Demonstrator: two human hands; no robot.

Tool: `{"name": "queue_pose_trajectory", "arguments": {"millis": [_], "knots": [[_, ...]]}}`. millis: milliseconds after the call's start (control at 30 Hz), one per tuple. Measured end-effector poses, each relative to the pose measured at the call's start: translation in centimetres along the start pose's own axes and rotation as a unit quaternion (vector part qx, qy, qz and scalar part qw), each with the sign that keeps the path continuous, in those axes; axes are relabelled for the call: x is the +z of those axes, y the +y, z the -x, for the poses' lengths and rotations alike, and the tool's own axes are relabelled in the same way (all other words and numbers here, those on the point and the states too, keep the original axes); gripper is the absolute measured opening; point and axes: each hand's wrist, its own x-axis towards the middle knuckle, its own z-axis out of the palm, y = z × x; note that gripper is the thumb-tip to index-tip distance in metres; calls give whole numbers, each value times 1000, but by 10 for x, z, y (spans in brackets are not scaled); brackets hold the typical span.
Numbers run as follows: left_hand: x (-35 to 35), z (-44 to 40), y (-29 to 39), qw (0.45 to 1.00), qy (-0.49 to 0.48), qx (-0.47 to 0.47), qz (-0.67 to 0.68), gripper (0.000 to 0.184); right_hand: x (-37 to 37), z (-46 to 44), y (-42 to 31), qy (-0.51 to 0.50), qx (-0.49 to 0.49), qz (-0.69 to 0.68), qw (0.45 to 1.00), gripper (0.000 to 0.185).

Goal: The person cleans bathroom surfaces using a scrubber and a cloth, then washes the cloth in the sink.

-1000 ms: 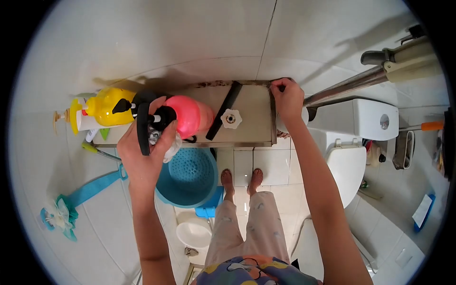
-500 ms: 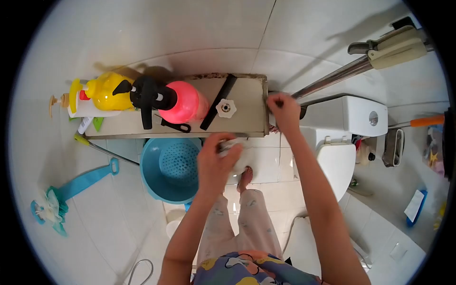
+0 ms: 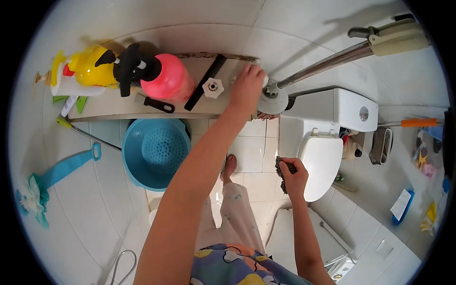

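My left hand [image 3: 247,90] is at the right end of the shelf [image 3: 142,108], its fingers closed on a crumpled white cloth [image 3: 260,76] that shows beside the fingertips. Lower right, over the floor, my right hand [image 3: 293,178] grips a dark grey scouring pad [image 3: 281,176]. Left of my left hand, a white knob [image 3: 213,88] and a black comb [image 3: 205,82] lie on the shelf. A pink spray bottle [image 3: 168,78] with a black head stands further left, with a black-handled scraper [image 3: 158,105] in front of it.
A yellow bottle [image 3: 95,66] stands at the shelf's left end. Below the shelf is a blue basin [image 3: 156,154]. Metal poles [image 3: 327,64] lean beside the shelf. The toilet [image 3: 323,161] stands at the right. A blue brush [image 3: 71,168] hangs on the left wall.
My left hand has moved from the spray bottle, across the shelf's front, to its right end with the cloth. My right hand has left the shelf corner and come down, the scouring pad now visible.
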Motion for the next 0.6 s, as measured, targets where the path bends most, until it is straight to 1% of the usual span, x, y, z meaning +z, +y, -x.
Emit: {"name": "queue_pose_trajectory", "arguments": {"millis": [33, 133, 233, 333, 433, 533, 600], "knots": [[-2, 12, 3, 1000, 4, 12, 24, 28, -2, 0, -3, 0, 2, -5, 1000, 9], [-10, 47, 13, 997, -14, 1, 77, 28, -2, 0, -8, 0, 17, -27, 999, 10], [-18, 67, 25, 991, -85, -27, 95, 28, 0, 5, -12, 4, 20, -33, 999, 9], [-15, 58, 19, 987, -73, -38, 138, 27, 2, 9, -10, 6, 20, -40, 999, 9], [-8, 4, 11, 985, 106, 33, 133, 27, 4, 10, -13, 1, 32, -45, 998, 10], [12, 0, -1, 997, 48, 13, 64, 28, 2, 4, -16, 4, 29, -31, 999, 12], [9, 33, 11, 995, 28, 17, 95, 30, 3, -3, -20, 16, 11, -45, 999, 13]]}}
